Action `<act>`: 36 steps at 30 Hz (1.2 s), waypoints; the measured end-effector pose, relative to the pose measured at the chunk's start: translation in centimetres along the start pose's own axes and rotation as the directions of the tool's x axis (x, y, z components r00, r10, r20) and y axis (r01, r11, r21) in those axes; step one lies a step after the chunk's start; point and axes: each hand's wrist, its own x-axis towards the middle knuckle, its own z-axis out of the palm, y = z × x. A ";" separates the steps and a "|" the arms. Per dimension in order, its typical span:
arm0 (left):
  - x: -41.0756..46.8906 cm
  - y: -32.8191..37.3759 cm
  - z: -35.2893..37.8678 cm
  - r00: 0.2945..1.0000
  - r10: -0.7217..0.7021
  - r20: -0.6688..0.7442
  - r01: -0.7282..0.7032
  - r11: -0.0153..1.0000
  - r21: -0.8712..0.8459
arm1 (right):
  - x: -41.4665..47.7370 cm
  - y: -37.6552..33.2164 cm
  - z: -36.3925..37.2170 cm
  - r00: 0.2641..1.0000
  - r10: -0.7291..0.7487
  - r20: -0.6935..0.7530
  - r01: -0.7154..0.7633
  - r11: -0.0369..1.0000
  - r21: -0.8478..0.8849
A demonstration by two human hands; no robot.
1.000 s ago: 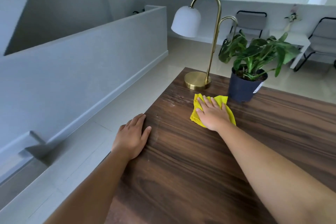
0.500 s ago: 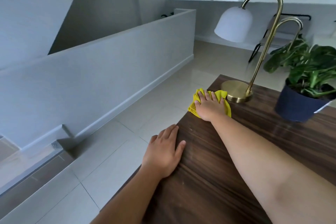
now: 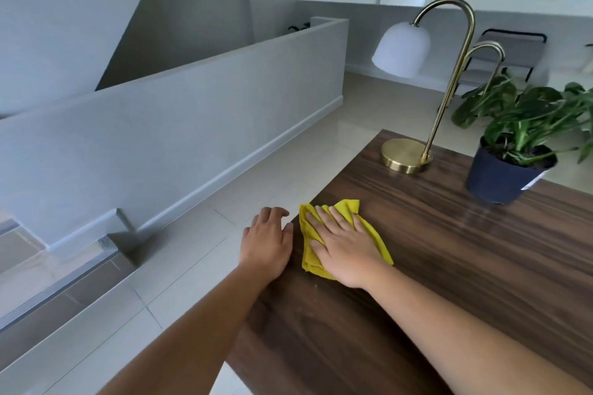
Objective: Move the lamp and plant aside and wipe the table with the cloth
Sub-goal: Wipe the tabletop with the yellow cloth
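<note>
On the dark walnut-grain wooden surface (image 3: 449, 266), our flat, spread right hand (image 3: 345, 244) had dragged the crumpled yellow cloth (image 3: 348, 207) back from the far brass gooseneck lamp (image 3: 406, 155) and navy-potted leafy plant (image 3: 497, 176) to the near left edge, beside our open left hand (image 3: 266, 242); one wiping pass looked finished.

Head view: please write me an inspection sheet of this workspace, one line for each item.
Surface: dark wood table, bare between the things.
Job's things: yellow cloth flat near the left edge; brass lamp and potted plant at the far end, apart.
Clutter: nothing seen.
Grips: right hand flat, pressing on the cloth; left hand on the table's edge, holding nothing.
Cables: nothing seen.
Surroundings: tiled floor, grey half wall, chair behind.
</note>
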 end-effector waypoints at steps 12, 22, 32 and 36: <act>-2.8 -1.6 0.4 0.990 0.088 0.112 -0.106 0.980 0.166 | 12.3 7.5 -2.1 0.889 0.457 0.020 -0.456 0.882 0.121; -2.3 -2.0 0.7 0.989 0.093 0.113 -0.114 0.974 0.197 | 16.3 7.8 -2.8 0.914 0.405 0.019 -0.405 0.912 0.057; -2.8 -1.4 0.1 0.997 0.063 0.043 -0.066 0.994 0.091 | 0.2 -1.9 0.1 0.999 0.040 0.018 -0.040 0.999 0.010; -3.8 -1.3 -0.8 0.996 0.072 0.060 -0.082 0.978 0.193 | -2.9 3.4 -0.3 0.994 0.112 0.015 -0.112 0.993 0.024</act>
